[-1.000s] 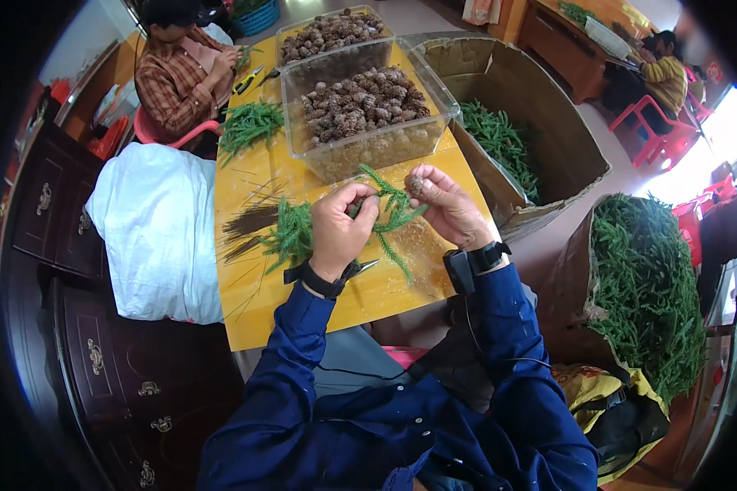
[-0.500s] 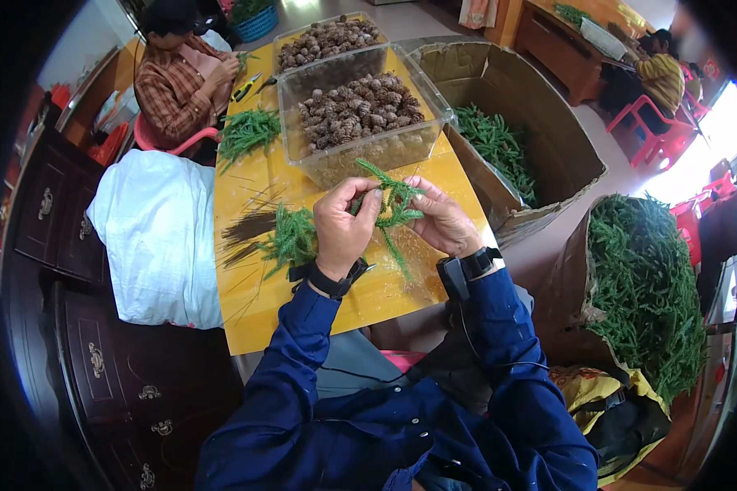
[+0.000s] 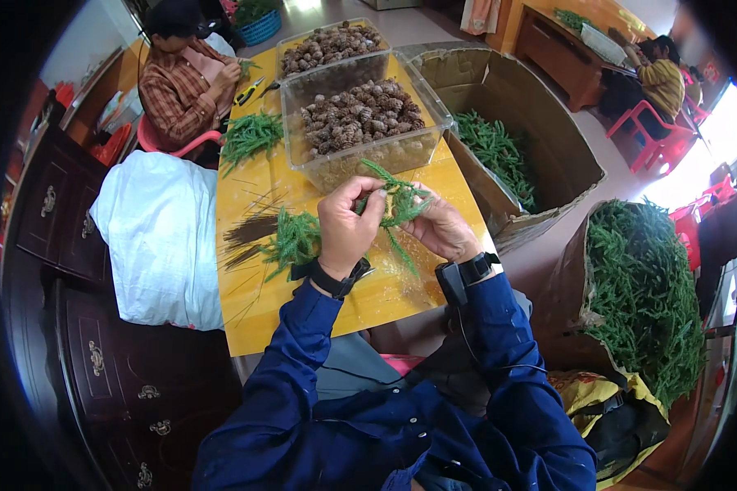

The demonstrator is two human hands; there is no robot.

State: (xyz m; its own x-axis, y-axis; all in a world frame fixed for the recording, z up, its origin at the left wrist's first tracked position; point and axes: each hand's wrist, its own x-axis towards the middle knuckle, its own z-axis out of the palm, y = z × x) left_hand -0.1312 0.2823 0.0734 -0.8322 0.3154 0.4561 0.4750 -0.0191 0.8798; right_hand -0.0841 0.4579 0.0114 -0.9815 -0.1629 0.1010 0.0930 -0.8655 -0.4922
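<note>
Above the yellow table, both my hands hold a green artificial pine sprig [image 3: 399, 214] between them, its branches spreading up and down. The thumb and fingers of my left hand [image 3: 345, 229] are pinched on its left side. My right hand [image 3: 446, 231] is closed on the right side, with some fingertips hidden by the greenery. Left of my left wrist lies a small pile of green sprigs [image 3: 291, 244]. Beside that pile is a bundle of thin brown wires [image 3: 248, 231], with loose ones scattered round it.
Clear plastic bins [image 3: 336, 170] of brown pine cones [image 3: 364, 114] stand on the yellow table [image 3: 262, 323]. More sprigs [image 3: 250, 137] and pliers [image 3: 248, 91] lie near a person in a checked shirt [image 3: 172, 98]. Cardboard boxes [image 3: 561, 139] of greenery flank the right; a white sack [image 3: 157, 237], the left.
My right fingers have shifted and curled more on the sprig, which has turned slightly. My left hand keeps its pinch. The person at far left has raised a hand a little.
</note>
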